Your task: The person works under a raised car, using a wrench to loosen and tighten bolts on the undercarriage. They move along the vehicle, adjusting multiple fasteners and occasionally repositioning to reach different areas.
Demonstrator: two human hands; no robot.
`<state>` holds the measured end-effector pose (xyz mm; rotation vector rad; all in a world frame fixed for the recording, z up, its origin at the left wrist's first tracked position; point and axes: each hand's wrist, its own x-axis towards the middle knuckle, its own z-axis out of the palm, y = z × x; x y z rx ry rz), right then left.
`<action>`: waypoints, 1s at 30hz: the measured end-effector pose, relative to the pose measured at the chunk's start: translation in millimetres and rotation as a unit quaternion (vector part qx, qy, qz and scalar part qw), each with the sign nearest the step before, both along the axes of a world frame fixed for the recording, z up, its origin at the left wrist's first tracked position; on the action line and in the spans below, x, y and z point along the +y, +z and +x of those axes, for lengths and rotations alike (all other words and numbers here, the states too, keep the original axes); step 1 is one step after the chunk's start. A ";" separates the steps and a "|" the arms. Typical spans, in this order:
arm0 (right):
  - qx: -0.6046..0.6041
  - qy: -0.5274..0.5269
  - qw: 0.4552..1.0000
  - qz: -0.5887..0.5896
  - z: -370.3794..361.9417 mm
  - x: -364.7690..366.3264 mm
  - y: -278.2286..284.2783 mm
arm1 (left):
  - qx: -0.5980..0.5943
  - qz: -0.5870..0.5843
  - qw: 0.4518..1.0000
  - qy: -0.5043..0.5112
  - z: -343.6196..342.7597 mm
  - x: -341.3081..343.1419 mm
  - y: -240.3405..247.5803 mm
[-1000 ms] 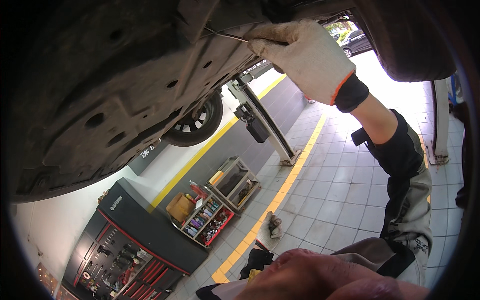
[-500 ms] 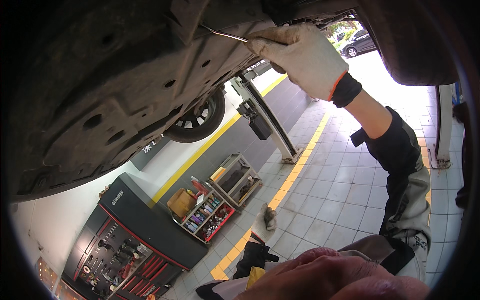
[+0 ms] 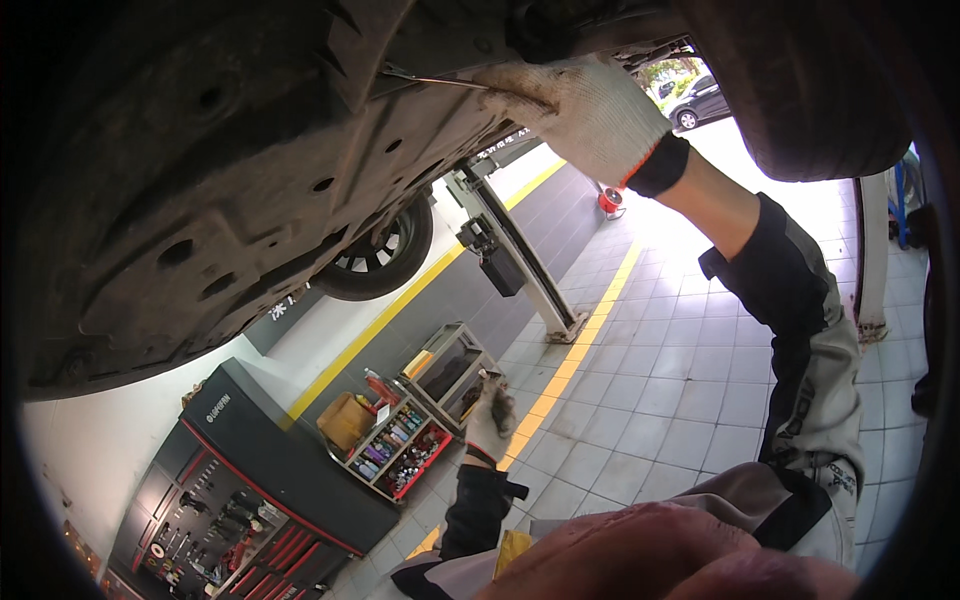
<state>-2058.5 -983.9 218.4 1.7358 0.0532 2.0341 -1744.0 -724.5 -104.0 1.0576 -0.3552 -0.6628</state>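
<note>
Overhead is the dark underside cover (image 3: 250,215) of a raised car, with round holes and pressed ribs. My right hand (image 3: 590,115), in a dirty white knit glove, is closed round a slim metal pry tool (image 3: 440,82) just under it. The tool points left, and its bent, flattened tip touches the cover's edge beside a downward-hanging flap; the handle is hidden in my fist. Lower down, away from the car, my left hand (image 3: 490,422) wears a similar glove. Its fingers are curled, with a small pale bit at the fingertips too small to name.
A tyre (image 3: 805,90) hangs close at upper right, and another wheel (image 3: 385,250) shows further off. A grey lift post (image 3: 525,265) stands on the tiled floor. Behind my left hand are a tool cart (image 3: 390,440) with bottles and a dark tool cabinet (image 3: 280,455).
My left hand has risen and shifted left, its fingers now pointing upward. My right hand has turned slightly, still gripping the pry tool at the cover's edge. The whole view has shifted a little.
</note>
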 end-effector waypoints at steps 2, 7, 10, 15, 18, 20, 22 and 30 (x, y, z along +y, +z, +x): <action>0.011 0.035 0.999 -0.013 8.4 -20.2 5.5 | -0.039 -0.021 0.999 -0.016 3.5 0.6 25.1; -0.025 0.020 0.997 -0.063 37.4 -40.1 4.3 | -0.079 -0.067 0.995 0.012 1.3 -1.2 72.9; 0.026 0.162 0.986 0.020 43.8 -41.3 4.6 | -0.091 -0.087 0.992 -0.017 -6.8 -2.0 86.2; 0.029 -0.112 0.992 -0.058 17.5 -31.0 10.3 | -0.117 -0.083 0.989 0.025 -15.0 -7.8 101.5; 0.104 0.124 0.983 0.089 -2.6 -3.8 7.2 | -0.145 -0.097 0.984 0.024 -17.8 -5.7 117.1; 0.133 0.276 0.934 0.184 -13.4 15.4 -1.2 | -0.161 -0.086 0.982 0.055 -18.9 -2.5 132.4; 0.156 0.325 0.900 0.244 -19.8 28.2 -3.6 | -0.179 -0.090 0.977 0.068 -19.5 -3.3 149.6; 0.103 0.331 0.920 0.184 22.5 22.0 -16.9 | -0.268 -0.107 0.956 0.051 -38.5 -0.2 199.7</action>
